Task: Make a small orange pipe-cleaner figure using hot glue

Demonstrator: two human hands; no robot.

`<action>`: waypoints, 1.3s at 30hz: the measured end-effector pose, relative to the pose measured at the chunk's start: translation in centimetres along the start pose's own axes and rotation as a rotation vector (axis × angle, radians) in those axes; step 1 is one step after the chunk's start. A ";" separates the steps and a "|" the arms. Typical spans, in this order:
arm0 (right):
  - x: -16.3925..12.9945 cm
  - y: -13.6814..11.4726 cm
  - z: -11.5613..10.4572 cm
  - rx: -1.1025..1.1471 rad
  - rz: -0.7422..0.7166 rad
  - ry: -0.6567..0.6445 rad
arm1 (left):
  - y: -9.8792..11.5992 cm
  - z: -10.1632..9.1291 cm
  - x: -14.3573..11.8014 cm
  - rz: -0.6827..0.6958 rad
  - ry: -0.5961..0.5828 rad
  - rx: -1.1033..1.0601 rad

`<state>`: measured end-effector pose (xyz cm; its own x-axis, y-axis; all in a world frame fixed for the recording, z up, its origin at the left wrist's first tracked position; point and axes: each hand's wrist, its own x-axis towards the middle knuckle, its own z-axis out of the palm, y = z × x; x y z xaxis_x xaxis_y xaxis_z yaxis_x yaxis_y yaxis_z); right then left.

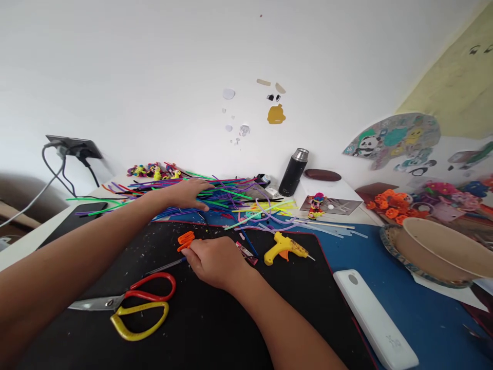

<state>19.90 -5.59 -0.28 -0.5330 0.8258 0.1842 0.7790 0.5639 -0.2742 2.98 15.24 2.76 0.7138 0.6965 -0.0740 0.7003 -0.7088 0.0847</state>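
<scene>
A heap of coloured pipe cleaners point(227, 191) lies along the back of the table. Over it, my left hand point(189, 193) reaches out with fingers stretched and apart, touching or just above the stems; its fingertips partly blend into the heap. My right hand point(215, 259) is closed on an orange pipe cleaner point(186, 239) folded into zigzag loops, which stick out past the thumb and fingers. Close by on the black mat point(200, 329) are a pen point(166, 266) and scissors point(142, 303) with one red and one yellow handle.
Right of my hands lies a yellow glue gun point(287, 247). A white oblong case point(375, 318) rests on the blue cover, near a large bowl point(447, 246). A black thermos point(294, 172) and a small figure point(317, 205) stand at the back. A phone point(73, 223) lies left.
</scene>
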 end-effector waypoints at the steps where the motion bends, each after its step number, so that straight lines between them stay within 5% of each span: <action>1: 0.0 -0.1 0.0 -0.001 0.001 -0.002 | -0.3 0.1 -0.3 -0.008 -0.037 0.013; 10: 0.0 -0.4 -0.6 -0.035 0.002 -0.057 | -2.8 2.6 -0.8 -0.087 -0.123 0.018; 19: 0.2 -0.5 -0.7 0.014 0.014 -0.110 | -3.5 2.7 -0.5 -0.036 -0.075 0.106; 29: 0.3 -0.5 -0.5 0.025 0.000 -0.128 | -1.2 0.4 -1.2 -0.126 0.038 0.225; 39: 0.1 -0.5 -0.5 -0.011 -0.018 -0.162 | -1.6 -1.4 -2.0 -0.056 0.189 0.293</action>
<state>19.61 -5.78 0.39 -0.5924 0.8049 0.0342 0.7721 0.5793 -0.2613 0.38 15.17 4.17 0.6796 0.7241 0.1173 0.7300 -0.6520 -0.2048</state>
